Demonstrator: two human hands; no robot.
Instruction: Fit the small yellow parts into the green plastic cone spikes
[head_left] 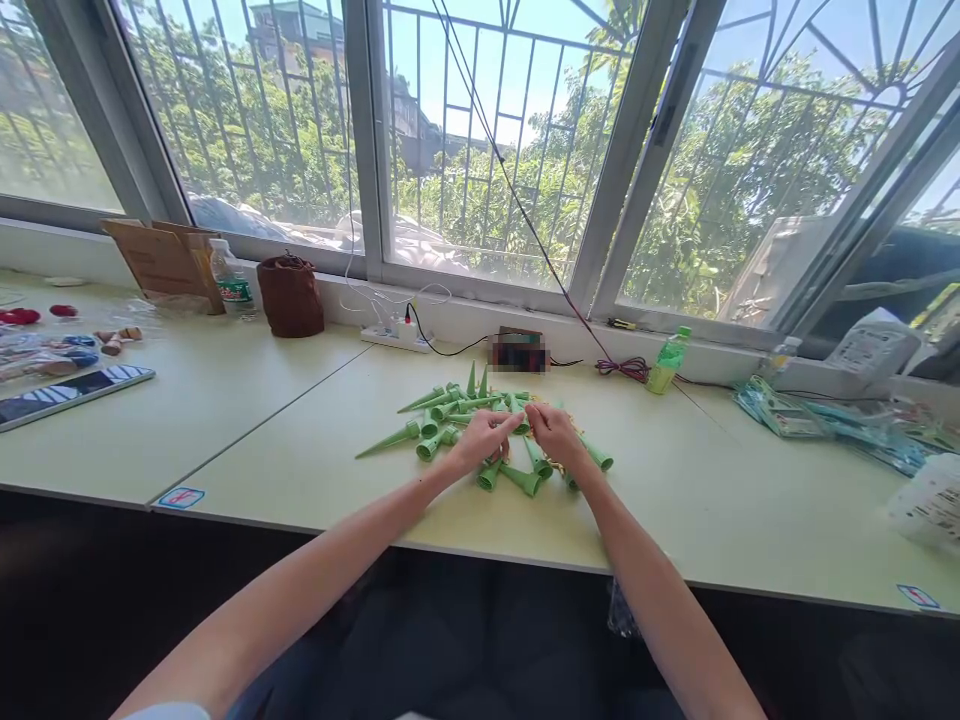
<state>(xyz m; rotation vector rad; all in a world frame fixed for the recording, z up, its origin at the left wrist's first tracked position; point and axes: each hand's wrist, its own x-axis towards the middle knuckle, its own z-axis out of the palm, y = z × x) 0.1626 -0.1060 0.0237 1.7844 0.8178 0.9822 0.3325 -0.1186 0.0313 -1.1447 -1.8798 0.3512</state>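
Observation:
A heap of several green plastic cone spikes (442,412) lies on the pale green table (300,450) in front of me. My left hand (484,440) and my right hand (553,432) meet over the near side of the heap, fingertips almost touching. Both hands are pinched closed on something small between them, which I cannot make out. Loose cones lie under and around both hands, one (520,480) just below them and another (598,456) beside my right wrist.
Along the window sill stand a brown cloth pouch (290,296), a cardboard box (161,258), a small bottle (232,282), a white power strip (396,335) and a green bottle (667,362). Plastic packets (825,420) lie at right, flat packs (67,392) at left.

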